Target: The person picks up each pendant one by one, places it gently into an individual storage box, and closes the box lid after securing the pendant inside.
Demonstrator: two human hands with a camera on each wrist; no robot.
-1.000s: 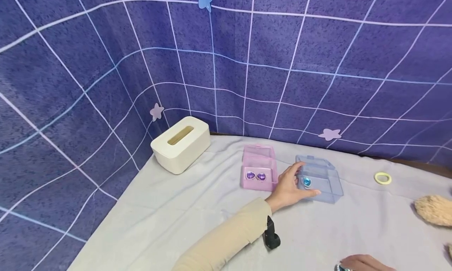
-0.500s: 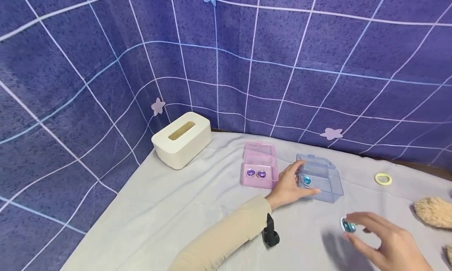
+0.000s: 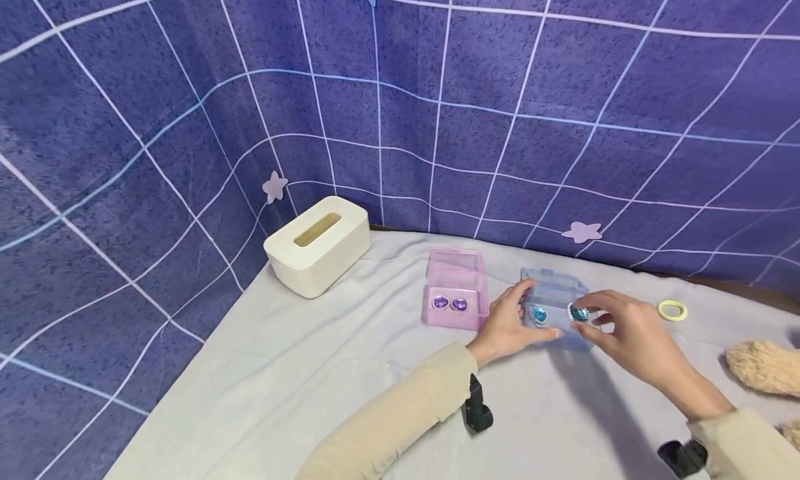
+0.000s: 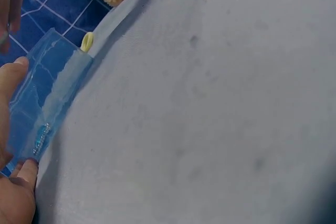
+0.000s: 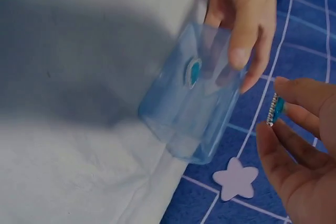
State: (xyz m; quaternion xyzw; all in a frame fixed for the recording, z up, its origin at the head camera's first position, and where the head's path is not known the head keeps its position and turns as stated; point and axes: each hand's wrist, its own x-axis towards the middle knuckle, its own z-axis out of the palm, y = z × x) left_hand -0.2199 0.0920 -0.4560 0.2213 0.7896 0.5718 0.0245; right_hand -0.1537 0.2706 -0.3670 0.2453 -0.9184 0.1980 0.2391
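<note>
A clear blue plastic box (image 3: 571, 341) stands with its lid up on the cloth-covered table. My left hand (image 3: 503, 330) grips its left end, thumb at the front and fingers at the back. One blue oval gem (image 3: 540, 315) with a silvery beaded edge lies in the left part of the box. My right hand (image 3: 631, 337) pinches a matching gem (image 3: 578, 312) between thumb and fingertips, over the box's right part. The right wrist view shows that held gem (image 5: 275, 109) edge-on, with the box (image 5: 184, 121) beyond it.
Left of the blue box, an open pink box (image 3: 456, 280) holds two purple gems (image 3: 459, 305). A cream tissue box (image 3: 319, 247) stands farther left. To the right lie a yellow ring (image 3: 672, 310) and a fluffy tan object (image 3: 762, 367). A blue gridded curtain (image 3: 400, 119) hangs behind.
My right hand has come up from the lower right edge, carrying the blue gem to the blue box. The left hand keeps its grip on the box.
</note>
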